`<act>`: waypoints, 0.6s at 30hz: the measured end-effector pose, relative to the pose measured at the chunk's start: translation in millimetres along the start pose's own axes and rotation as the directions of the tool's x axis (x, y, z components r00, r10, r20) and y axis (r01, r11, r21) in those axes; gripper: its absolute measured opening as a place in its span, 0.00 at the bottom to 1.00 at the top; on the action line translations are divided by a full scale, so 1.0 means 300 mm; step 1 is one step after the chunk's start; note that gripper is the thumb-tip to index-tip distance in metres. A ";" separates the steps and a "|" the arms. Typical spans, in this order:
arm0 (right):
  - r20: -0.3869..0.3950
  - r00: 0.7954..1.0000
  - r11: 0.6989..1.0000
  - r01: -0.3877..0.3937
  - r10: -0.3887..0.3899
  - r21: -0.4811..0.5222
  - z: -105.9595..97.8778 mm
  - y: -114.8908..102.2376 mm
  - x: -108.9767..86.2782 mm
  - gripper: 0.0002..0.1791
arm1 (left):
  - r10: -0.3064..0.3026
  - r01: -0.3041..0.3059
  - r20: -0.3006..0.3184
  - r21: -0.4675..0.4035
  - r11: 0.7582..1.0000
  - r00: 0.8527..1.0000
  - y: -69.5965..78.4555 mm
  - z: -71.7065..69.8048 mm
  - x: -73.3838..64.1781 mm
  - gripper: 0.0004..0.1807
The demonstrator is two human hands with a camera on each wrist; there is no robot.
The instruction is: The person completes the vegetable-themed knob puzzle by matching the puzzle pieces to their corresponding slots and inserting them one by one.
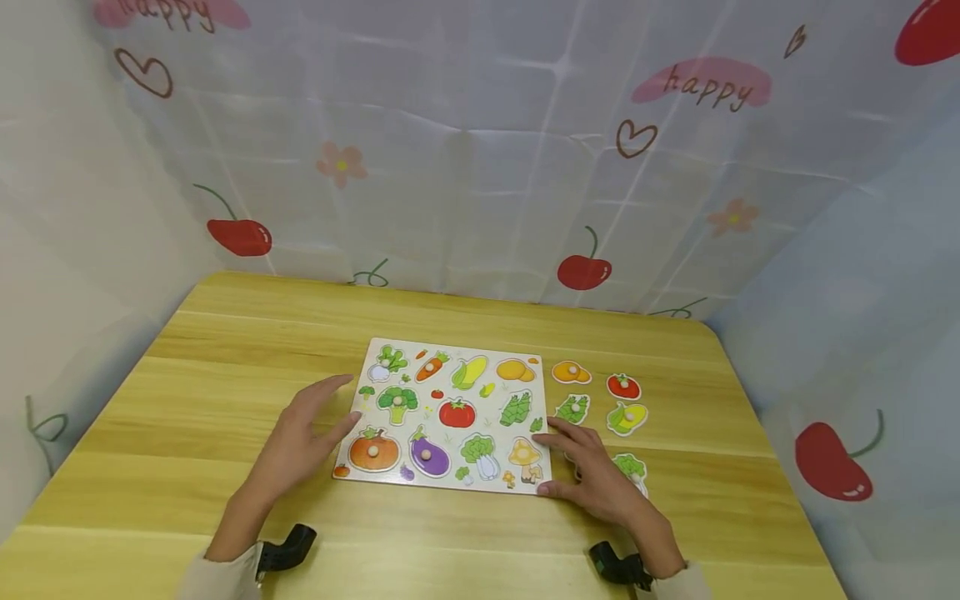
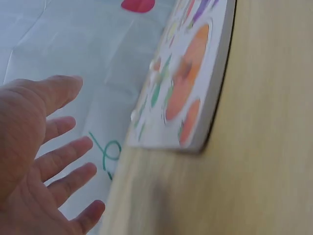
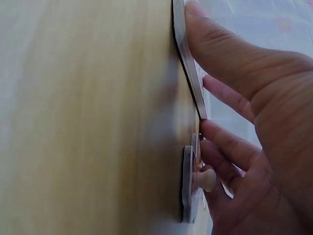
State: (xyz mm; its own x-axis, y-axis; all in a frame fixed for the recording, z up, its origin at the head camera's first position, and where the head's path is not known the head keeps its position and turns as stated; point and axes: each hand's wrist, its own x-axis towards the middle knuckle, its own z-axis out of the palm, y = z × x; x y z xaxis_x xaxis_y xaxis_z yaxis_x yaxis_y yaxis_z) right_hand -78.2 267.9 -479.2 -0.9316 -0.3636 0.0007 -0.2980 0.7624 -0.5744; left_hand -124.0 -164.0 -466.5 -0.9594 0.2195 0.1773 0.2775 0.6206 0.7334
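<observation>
A wooden vegetable puzzle board (image 1: 442, 424) lies on the table. Knobbed pieces sit in it: the turnip (image 1: 378, 372), carrot (image 1: 438, 360), broccoli (image 1: 405, 396), pumpkin (image 1: 390, 454) and eggplant (image 1: 438, 463). Printed pictures without knobs fill its other spots, including a tomato, corn and mushroom. My left hand (image 1: 296, 442) hovers at the board's left side, fingers spread, holding nothing; the left wrist view shows it apart from the board. My right hand (image 1: 592, 475) touches the lower right corner, thumb on the board (image 3: 183, 54) and fingers along its edge, partly covering a loose piece.
Loose knobbed pieces lie right of the board: orange potatoes (image 1: 564, 368), a tomato (image 1: 619, 392), a leafy green piece (image 1: 566, 407), corn (image 1: 619, 423) and cabbage (image 1: 626, 464). Printed curtains hang around the wooden table (image 1: 187, 417).
</observation>
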 end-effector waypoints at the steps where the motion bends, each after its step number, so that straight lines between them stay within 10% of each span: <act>1: 0.004 1.000 1.000 -0.002 0.002 -0.009 -0.001 -0.002 0.001 0.38 | -0.019 0.019 0.006 -0.006 1.000 1.000 -0.012 -0.008 -0.004 0.32; 11: 0.005 0.999 0.998 -0.033 0.034 -0.044 -0.008 -0.022 0.001 0.43 | -0.014 0.021 0.163 -0.043 0.999 0.987 -0.094 -0.025 -0.031 0.50; 18: -0.128 0.991 0.999 0.026 -0.030 -0.032 -0.058 -0.017 0.011 0.38 | 0.009 0.007 0.263 -0.059 0.998 0.965 -0.118 -0.023 -0.042 0.56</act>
State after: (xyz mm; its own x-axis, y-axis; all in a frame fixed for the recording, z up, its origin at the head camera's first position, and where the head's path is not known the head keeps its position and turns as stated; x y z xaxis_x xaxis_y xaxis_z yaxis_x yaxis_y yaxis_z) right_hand -83.5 272.0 -462.1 -0.9413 -0.3144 0.1227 -0.3284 0.7693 -0.5480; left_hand -122.1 -193.8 -490.3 -0.9099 0.4149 0.0051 0.2672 0.5764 0.7722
